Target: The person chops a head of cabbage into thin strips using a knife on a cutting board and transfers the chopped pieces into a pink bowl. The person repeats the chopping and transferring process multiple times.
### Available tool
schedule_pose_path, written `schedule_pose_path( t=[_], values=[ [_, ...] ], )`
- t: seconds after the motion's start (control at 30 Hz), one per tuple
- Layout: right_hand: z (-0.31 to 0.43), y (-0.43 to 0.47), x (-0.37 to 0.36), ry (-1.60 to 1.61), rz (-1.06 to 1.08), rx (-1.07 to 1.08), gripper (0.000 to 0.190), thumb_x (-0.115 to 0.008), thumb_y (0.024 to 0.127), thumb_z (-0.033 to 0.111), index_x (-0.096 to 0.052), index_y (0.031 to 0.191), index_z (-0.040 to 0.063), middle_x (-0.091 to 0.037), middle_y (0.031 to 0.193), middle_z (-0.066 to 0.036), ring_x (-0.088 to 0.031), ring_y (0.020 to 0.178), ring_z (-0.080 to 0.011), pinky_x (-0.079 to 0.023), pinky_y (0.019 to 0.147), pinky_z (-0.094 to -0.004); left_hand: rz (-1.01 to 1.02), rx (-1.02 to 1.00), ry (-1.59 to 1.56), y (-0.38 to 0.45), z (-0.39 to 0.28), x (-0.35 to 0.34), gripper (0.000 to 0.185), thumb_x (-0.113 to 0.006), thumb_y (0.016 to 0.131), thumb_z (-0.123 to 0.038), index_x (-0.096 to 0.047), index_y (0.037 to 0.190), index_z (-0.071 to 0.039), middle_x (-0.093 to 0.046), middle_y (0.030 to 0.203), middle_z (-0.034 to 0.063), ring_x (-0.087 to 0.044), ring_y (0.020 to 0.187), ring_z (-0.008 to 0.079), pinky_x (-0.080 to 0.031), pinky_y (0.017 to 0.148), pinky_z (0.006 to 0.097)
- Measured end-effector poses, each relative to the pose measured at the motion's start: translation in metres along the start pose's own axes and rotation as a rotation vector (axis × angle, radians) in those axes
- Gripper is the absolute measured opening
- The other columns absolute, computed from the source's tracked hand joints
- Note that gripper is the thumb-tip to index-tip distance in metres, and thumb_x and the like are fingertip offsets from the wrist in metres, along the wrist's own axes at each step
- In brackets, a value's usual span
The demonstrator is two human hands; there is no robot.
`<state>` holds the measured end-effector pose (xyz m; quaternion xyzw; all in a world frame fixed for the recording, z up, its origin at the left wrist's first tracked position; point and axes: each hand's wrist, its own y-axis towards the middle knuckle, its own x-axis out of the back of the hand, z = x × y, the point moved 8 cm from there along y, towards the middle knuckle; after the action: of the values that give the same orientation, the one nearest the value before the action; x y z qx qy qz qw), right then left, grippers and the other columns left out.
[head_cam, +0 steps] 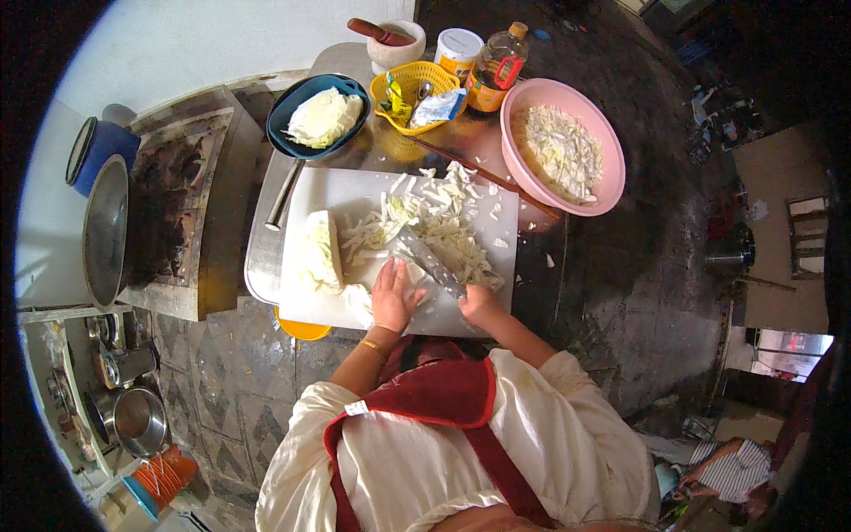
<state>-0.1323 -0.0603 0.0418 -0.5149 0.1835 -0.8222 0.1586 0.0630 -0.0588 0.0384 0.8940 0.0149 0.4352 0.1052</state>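
My right hand (480, 306) grips the handle of a kitchen knife (429, 259), its blade slanting away to the upper left among cut cabbage. To the left of the blade, my left hand (393, 299) presses on a pale cabbage piece (415, 274), thumb spread from the fingers. Both hands are over a white cutting board (445, 324). Shredded napa cabbage (459, 243) lies beyond and right of the knife. A larger cabbage wedge (320, 253) sits at the board's left, with its cut side facing right.
A pink basin (615, 156) of shredded cabbage stands far right, near brown chopsticks (492, 178). Behind the board are a dark blue basket (271, 126) with cabbage, a yellow basket (439, 70), a sauce bottle (492, 73), a white tub (459, 50) and a stone mortar (392, 56).
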Motion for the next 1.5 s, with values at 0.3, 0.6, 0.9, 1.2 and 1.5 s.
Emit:
schedule_pose_path(
  t=[0.3, 0.6, 0.9, 1.2, 1.5],
  values=[
    [0.007, -0.008, -0.002, -0.145, 0.154, -0.058, 0.026, -0.057, 0.074, 0.018, -0.064, 0.09, 0.0, -0.064, 0.089, -0.024, -0.062, 0.089, -0.0411, -0.05, 0.078, -0.0471, -0.054, 0.014, -0.066, -0.016, 0.004, 0.004, 0.052, -0.069, 0.075, -0.016, -0.054, 0.124, -0.007, -0.051, 0.125, 0.0183, -0.049, 0.112, 0.0369, -0.041, 0.095, 0.044],
    [-0.011, 0.008, -0.02, 0.054, 0.065, -0.018, 0.027, -0.059, 0.08, 0.025, -0.065, 0.091, 0.002, -0.064, 0.096, -0.024, -0.062, 0.093, -0.0402, -0.049, 0.082, -0.0464, -0.092, -0.021, -0.071, -0.014, 0.003, 0.008, 0.05, -0.072, 0.072, -0.012, -0.058, 0.12, -0.008, -0.054, 0.118, 0.0168, -0.051, 0.107, 0.036, -0.044, 0.09, 0.0424],
    [0.003, 0.001, -0.028, -0.162, 0.156, -0.035, 0.025, -0.057, 0.077, 0.019, -0.066, 0.091, 0.0, -0.065, 0.094, -0.024, -0.063, 0.089, -0.0405, -0.05, 0.08, -0.047, -0.105, -0.037, -0.074, -0.014, 0.004, 0.006, 0.052, -0.074, 0.07, -0.011, -0.057, 0.119, -0.006, -0.055, 0.116, 0.0168, -0.051, 0.105, 0.0361, -0.045, 0.088, 0.0423],
    [0.005, -0.012, -0.004, -0.031, 0.083, -0.029, 0.026, -0.057, 0.076, 0.02, -0.066, 0.094, 0.004, -0.065, 0.096, -0.022, -0.063, 0.091, -0.0393, -0.05, 0.08, -0.0463, -0.087, -0.021, -0.072, -0.014, 0.003, 0.008, 0.051, -0.072, 0.072, -0.012, -0.056, 0.12, -0.005, -0.055, 0.118, 0.0166, -0.05, 0.105, 0.0362, -0.043, 0.091, 0.042],
    [0.013, 0.008, -0.035, -0.107, 0.156, -0.078, 0.025, -0.059, 0.077, 0.02, -0.065, 0.094, 0.003, -0.064, 0.097, -0.022, -0.062, 0.091, -0.0398, -0.05, 0.08, -0.0466, -0.083, -0.004, -0.084, -0.016, 0.005, 0.004, 0.055, -0.074, 0.07, -0.011, -0.056, 0.122, -0.005, -0.054, 0.118, 0.0173, -0.05, 0.106, 0.0363, -0.043, 0.092, 0.042]
  ],
)
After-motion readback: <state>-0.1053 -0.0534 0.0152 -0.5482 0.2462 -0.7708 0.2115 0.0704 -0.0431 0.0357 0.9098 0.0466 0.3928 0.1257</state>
